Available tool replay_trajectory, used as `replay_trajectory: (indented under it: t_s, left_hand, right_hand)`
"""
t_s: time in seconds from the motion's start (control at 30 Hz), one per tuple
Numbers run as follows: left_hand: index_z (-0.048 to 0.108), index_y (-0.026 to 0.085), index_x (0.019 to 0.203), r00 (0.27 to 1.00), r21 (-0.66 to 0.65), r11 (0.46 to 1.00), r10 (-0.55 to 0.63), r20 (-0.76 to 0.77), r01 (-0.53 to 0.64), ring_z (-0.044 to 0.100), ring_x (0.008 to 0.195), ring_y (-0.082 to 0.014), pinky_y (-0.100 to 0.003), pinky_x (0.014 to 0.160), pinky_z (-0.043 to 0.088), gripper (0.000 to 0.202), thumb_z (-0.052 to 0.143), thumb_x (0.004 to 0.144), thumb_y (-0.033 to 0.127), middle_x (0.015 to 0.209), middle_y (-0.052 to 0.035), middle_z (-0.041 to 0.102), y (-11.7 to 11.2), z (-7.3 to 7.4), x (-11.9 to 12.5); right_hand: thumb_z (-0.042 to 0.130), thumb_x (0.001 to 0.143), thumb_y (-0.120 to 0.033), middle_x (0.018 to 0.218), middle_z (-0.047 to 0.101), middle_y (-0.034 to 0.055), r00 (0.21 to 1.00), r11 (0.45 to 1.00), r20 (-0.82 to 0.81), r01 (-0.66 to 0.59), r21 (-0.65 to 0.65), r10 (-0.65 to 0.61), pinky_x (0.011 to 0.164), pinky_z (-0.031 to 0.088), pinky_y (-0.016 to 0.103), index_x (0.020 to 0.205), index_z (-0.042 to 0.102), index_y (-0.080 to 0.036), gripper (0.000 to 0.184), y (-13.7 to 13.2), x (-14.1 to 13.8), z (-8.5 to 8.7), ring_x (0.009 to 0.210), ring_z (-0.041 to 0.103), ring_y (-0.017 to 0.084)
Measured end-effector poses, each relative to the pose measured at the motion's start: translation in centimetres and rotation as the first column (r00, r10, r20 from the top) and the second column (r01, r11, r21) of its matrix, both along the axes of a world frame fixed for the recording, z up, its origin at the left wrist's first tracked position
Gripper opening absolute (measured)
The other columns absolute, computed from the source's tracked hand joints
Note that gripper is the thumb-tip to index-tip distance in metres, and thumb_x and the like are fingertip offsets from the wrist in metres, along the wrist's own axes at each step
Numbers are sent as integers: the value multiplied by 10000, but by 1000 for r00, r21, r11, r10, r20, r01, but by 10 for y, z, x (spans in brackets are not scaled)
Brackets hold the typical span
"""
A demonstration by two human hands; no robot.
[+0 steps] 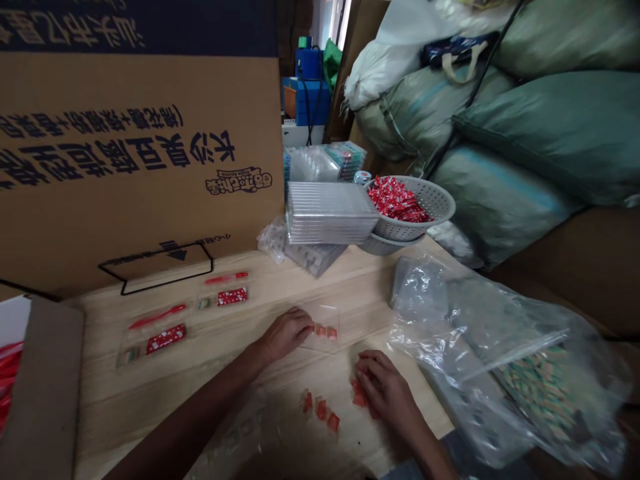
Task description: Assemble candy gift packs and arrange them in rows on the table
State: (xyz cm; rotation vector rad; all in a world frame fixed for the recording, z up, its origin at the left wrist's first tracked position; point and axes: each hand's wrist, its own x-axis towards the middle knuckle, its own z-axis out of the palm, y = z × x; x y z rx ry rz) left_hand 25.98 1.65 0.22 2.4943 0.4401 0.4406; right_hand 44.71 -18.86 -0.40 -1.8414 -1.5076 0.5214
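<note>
My left hand (287, 335) is closed in a pinch at the left side of a clear plastic tray (327, 311), its fingertips at a small orange-red packet. Two more such packets (326, 331) lie in the tray beside it. Lower right, my right hand (384, 385) curls its fingers over a little group of orange-red packets (359, 395) on the table and grips at them; the fingertips are partly hidden. Between my forearms lie several loose orange-red packets (321, 409), slightly blurred.
At left are two filled clear trays with a red plastic utensil (157, 316) and red patterned sachet (166, 339). A big carton (140, 147) stands behind. Stacked clear trays (330, 213), a grey basket (440, 200) of red sachets and plastic bags (480, 320) flank the right.
</note>
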Motion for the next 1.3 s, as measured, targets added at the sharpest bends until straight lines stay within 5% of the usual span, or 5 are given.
replay_trajectory:
  t_s: [0.17,0.83,1.0,1.1,1.3]
  left_hand:
    - [652,191,920,994,-11,994,-108,-1,108,587,908,-172,-287,816,478,164,499,883,240,921,-59,663,-2,4,-5]
    - [624,193,1050,999,-9,999,39,26,-39,585,944,-183,-324,860,480,220,465,897,190,976,-72,662,-22,-7,-13]
    - [633,185,1008,955,26,955,293,46,-294,558,1016,-220,-396,915,459,195,544,837,160,1055,-87,651,-32,-1,-43]
    - [648,182,776,959,13,959,285,-8,-285,573,897,-196,-355,849,478,156,526,833,102,884,-56,665,-37,-1,-56]
    - [669,174,785,953,6,955,298,-61,-298,566,935,-209,-363,859,479,150,550,819,89,930,-67,673,-41,-6,-58]
  right_hand:
    - [504,876,-305,1075,614,109,999,999,11,40,10,-41,858,516,383,1000,651,-229,207,-10,8,-3,1014,594,241]
    - [544,862,-356,842,653,61,963,994,-259,96,59,-77,677,512,280,922,647,-198,198,18,-10,12,754,618,188]
    - [538,895,-316,911,667,49,963,993,-260,-44,112,72,760,495,284,925,651,-219,152,60,-36,24,860,622,188]
    - [539,889,-220,889,659,43,966,972,-157,-182,147,204,753,475,298,908,635,-215,99,90,-52,21,846,600,186]
    - [550,862,-114,807,630,23,943,930,44,-331,161,329,750,430,318,836,612,-207,115,113,-61,12,794,567,181]
